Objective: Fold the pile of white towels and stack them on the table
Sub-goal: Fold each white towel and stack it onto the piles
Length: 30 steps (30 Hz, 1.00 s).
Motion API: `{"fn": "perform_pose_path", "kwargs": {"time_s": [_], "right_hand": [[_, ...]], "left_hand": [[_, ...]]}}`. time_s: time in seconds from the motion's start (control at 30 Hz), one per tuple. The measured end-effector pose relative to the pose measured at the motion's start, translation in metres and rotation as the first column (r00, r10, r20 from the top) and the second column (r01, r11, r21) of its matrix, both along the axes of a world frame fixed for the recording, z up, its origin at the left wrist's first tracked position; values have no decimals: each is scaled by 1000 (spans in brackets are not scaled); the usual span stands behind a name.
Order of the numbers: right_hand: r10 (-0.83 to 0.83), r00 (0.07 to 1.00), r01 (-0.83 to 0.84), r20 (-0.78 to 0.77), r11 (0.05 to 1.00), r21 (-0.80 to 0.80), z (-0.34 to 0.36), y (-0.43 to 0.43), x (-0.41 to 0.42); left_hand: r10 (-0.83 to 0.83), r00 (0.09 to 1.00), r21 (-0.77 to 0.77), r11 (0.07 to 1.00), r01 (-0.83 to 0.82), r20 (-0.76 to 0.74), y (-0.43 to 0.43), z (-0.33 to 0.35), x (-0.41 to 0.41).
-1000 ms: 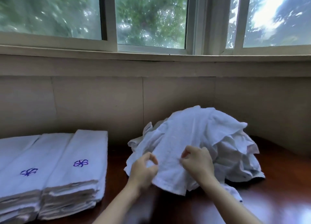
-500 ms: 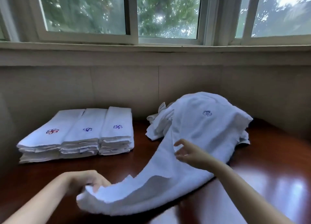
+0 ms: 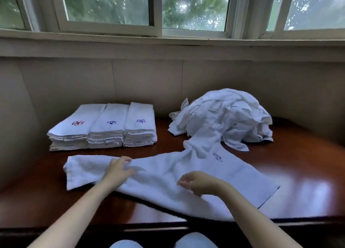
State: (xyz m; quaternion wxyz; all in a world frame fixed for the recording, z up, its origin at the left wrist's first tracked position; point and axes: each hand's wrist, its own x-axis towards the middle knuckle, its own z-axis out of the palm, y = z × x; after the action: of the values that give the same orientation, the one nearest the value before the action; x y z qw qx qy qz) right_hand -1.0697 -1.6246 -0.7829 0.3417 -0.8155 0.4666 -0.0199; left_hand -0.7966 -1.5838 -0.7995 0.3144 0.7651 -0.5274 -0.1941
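A white towel with a small purple emblem lies stretched across the front of the dark wooden table, its far end still draped up against the pile. My left hand rests on the towel's left part with fingers spread. Just above the towel's middle, my right hand hovers with loosely curled fingers and holds nothing. The heap of unfolded white towels sits at the back right. At the back left, three stacks of folded towels stand side by side, each topped with an embroidered emblem.
A beige wall panel and a window sill run behind the table. The table's front edge is close to my body, with my knees below it. Bare wood shows at the far right and front left.
The towel has been pulled off the heap and laid out flat along the table's front. My left hand let go of its end and now rests on it. My right hand moved toward me.
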Motion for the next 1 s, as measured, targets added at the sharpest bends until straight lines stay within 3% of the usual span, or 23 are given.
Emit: {"fn": "perform_pose_path", "kwargs": {"time_s": [0.07, 0.1, 0.13, 0.2, 0.27, 0.3, 0.4, 0.47, 0.57, 0.6, 0.67, 0.73, 0.8, 0.9, 1.0], "right_hand": [[3, 984, -57, 178, 953, 298, 1, 14, -3], [-7, 975, -68, 224, 943, 324, -2, 19, -5], [-40, 967, -30, 251, 963, 266, -6, 23, -6], [-109, 976, 127, 188, 988, -85, -18, 22, -12], [-159, 985, 114, -67, 890, -441, -34, 15, -23], [-194, 971, 101, -140, 864, -493, -43, 13, -29], [-290, 942, 196, -169, 883, -426, -58, 4, -43], [-343, 922, 244, -178, 874, -420, -64, -7, -44], [-419, 892, 322, -171, 852, -412, -66, -28, -39], [-441, 882, 343, -167, 842, -416, -67, -34, -35], [-483, 863, 381, -147, 814, -438, -67, -47, -27], [-517, 849, 418, -108, 783, -460, -67, -58, -21], [-530, 843, 439, -91, 776, -452, -68, -66, -18], [-520, 839, 405, -157, 792, -457, -67, -71, -16], [-532, 824, 373, -194, 768, -521, -68, -66, -9]], "left_hand": [[-163, 939, 215, 972, 100, 304, -7, -12, -24], [-181, 885, 227, 970, 88, 430, -8, -16, -28], [-162, 851, 200, 977, 69, 499, -7, -19, -30], [-89, 833, 126, 992, 23, 546, -5, -22, -27], [-26, 822, 87, 996, -28, 569, -3, -25, -21], [4, 810, 71, 996, -56, 586, -1, -25, -18], [182, 848, -123, 983, -139, 498, 5, -14, 0], [329, 875, -336, 918, -209, 355, 7, -3, 15], [407, 896, -507, 818, -271, 179, 3, 15, 32], [378, 920, -515, 811, -276, 101, -1, 17, 33], [207, 978, -417, 892, -175, 33, -8, 16, 28], [-11, 994, -210, 977, 34, 108, -13, 3, 20], [-117, 963, -53, 990, 133, 244, -11, -16, 15], [36, 914, -114, 993, 11, 404, 10, -40, 11], [417, 840, -186, 909, -374, 348, 32, -50, 23]]}}
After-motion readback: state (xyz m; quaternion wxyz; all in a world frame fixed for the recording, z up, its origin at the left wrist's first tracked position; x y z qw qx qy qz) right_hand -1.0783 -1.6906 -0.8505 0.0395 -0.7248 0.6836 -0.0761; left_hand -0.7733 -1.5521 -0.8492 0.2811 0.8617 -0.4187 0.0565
